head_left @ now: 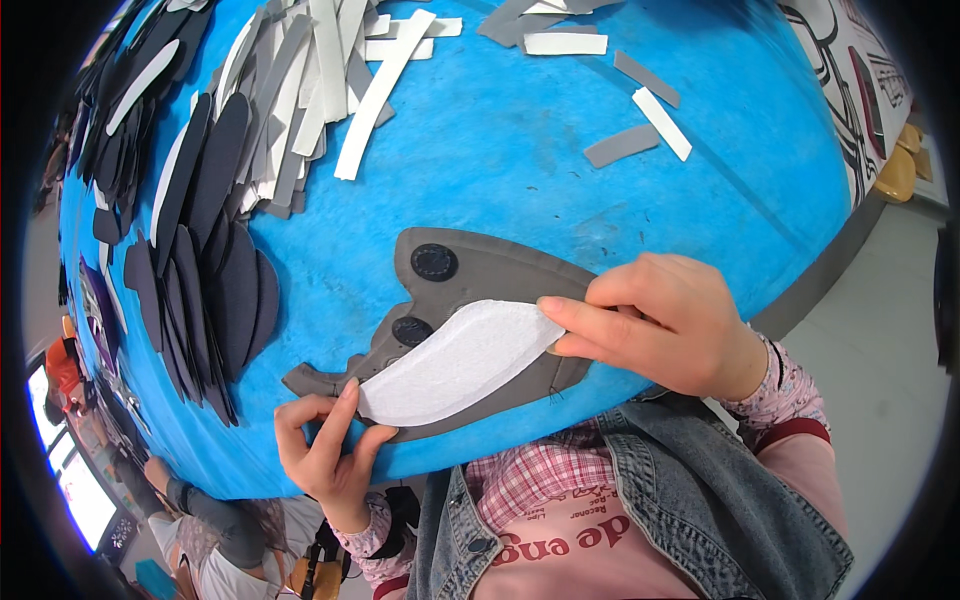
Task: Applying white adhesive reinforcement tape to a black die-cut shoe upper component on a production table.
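Observation:
A white, leaf-shaped fabric piece is stretched slantwise between my two hands. My left hand pinches its lower left tip between thumb and fingers. At the upper right tip, my right hand grips the other end the same way. Beneath the white piece lies a grey, curvy-edged fabric piece, partly covered by it. Two black patches with stitched edges sit on the grey piece: an oval one near its top and a smaller one just above the white piece.
A blue-covered table curves around me. Stacked dark leaf-shaped pieces lie at the left, with a heap of grey and white strips beyond. Loose strips are scattered at the far right. Another person sits at lower left.

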A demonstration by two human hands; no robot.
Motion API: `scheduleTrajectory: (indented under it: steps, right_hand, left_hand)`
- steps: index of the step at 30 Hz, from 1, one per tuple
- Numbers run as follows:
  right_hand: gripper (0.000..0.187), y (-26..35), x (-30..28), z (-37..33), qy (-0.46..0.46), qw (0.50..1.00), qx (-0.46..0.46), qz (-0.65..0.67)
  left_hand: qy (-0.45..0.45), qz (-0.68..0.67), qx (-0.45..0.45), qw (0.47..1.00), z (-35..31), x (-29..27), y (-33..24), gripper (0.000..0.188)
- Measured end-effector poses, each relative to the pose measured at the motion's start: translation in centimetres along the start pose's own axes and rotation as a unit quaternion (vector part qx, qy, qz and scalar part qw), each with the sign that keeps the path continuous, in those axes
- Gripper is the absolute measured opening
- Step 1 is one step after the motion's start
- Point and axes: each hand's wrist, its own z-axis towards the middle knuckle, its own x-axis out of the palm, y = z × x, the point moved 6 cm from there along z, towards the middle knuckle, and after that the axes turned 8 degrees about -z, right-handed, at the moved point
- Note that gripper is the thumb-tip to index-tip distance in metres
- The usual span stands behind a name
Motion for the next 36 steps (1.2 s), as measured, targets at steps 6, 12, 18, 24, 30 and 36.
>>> scheduleTrajectory:
  steps: [6, 12, 18, 24, 30, 36]
  right_hand:
    - [0.042, 0.1, 0.2, 0.0, -0.002, 1.000, 0.001, -0.019]
    - [0.040, 0.1, 0.2, 0.0, 0.001, 0.999, 0.007, -0.032]
    - [0.041, 0.4, 0.2, 0.0, 0.013, 0.999, 0.001, -0.052]
    - [0.036, 1.9, 0.2, 0.7, 0.002, 0.979, -0.060, -0.194]
    - [0.032, 3.3, 1.4, 2.0, 0.076, 0.978, -0.142, -0.135]
    - [0.031, 3.1, 1.8, 2.1, 0.082, 0.983, -0.128, -0.102]
  left_hand:
    - [-0.001, 0.006, 0.000, 1.000, 0.1, 0.1, -0.2, 0.062]
    - [-0.027, -0.003, 0.020, 0.999, 0.5, 0.2, -0.5, 0.057]
    - [-0.024, 0.003, 0.020, 1.000, 0.7, 0.3, -0.6, 0.055]
    - [-0.022, -0.003, 0.018, 1.000, 0.9, 0.3, -0.7, 0.053]
    - [-0.024, -0.007, 0.029, 0.999, 1.1, 0.4, -1.0, 0.053]
    - [-0.029, -0.010, 0.033, 0.999, 1.2, 0.3, -1.0, 0.052]
